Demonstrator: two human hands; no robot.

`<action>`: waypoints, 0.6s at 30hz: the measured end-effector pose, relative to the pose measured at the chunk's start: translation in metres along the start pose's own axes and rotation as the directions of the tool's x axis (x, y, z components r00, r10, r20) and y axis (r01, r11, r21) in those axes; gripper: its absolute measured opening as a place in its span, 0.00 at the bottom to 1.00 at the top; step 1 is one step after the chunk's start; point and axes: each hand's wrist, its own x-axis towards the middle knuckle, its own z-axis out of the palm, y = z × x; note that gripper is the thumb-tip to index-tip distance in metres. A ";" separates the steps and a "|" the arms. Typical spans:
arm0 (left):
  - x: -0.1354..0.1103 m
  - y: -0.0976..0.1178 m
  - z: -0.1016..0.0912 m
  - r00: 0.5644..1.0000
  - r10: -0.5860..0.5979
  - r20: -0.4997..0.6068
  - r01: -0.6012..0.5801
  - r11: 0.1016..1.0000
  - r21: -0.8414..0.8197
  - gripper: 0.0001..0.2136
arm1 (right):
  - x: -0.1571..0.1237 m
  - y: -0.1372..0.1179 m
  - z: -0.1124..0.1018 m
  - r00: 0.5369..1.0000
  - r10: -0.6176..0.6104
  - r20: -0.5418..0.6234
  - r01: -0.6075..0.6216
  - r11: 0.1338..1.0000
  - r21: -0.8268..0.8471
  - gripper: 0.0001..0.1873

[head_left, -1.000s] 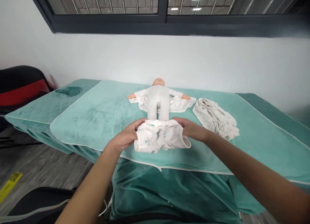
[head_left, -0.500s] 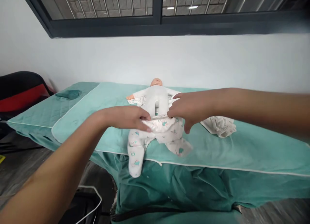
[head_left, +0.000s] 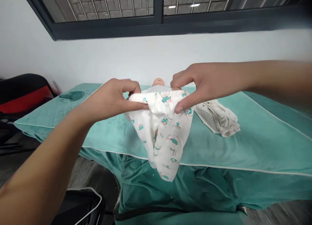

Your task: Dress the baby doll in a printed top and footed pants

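Both my hands hold up a pair of white baby trousers (head_left: 165, 134) with small green prints by the waistband. My left hand (head_left: 113, 98) pinches the left side of the waistband, my right hand (head_left: 200, 83) pinches the right side. The two footed legs hang down in front of the table edge. Behind the trousers lies a baby doll (head_left: 158, 82) on its back; only its head shows above the cloth.
A teal padded cover (head_left: 243, 150) lies over the table. A crumpled white garment (head_left: 216, 118) lies to the right of the doll. A small teal cloth (head_left: 71, 95) sits at the far left. A black and red chair (head_left: 21, 92) stands at the left.
My hands have lifted the trousers off the table, from a bundle to hanging by the waistband, and they now hide most of the doll.
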 end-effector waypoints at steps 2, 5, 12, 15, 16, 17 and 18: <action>0.000 -0.005 -0.002 0.997 0.022 0.072 -0.038 0.973 0.228 0.20 | 0.000 0.011 0.002 0.998 0.008 0.061 0.002 0.986 -0.169 0.24; -0.001 -0.014 0.002 0.992 0.028 0.122 -0.074 0.914 0.400 0.20 | -0.001 0.029 0.011 0.995 0.031 0.093 0.003 0.937 -0.349 0.26; -0.002 -0.024 0.009 0.983 -0.148 -0.106 0.179 0.895 0.408 0.18 | -0.008 0.038 0.013 0.969 0.156 -0.190 -0.217 0.907 -0.362 0.27; -0.002 -0.015 0.005 0.892 -0.292 -0.344 0.361 0.919 0.156 0.20 | -0.014 0.030 0.007 0.882 0.260 -0.392 -0.350 0.920 -0.175 0.27; -0.002 -0.012 0.004 0.855 -0.318 -0.409 0.370 0.927 0.053 0.19 | -0.016 0.026 0.006 0.840 0.270 -0.471 -0.353 0.931 -0.096 0.27; -0.001 -0.008 0.004 0.824 -0.331 -0.460 0.352 0.935 -0.043 0.17 | -0.017 0.022 0.006 0.802 0.275 -0.530 -0.336 0.942 -0.020 0.26; -0.001 -0.004 0.005 0.803 -0.336 -0.493 0.315 0.941 -0.127 0.16 | -0.018 0.018 0.006 0.777 0.279 -0.565 -0.305 0.951 0.050 0.26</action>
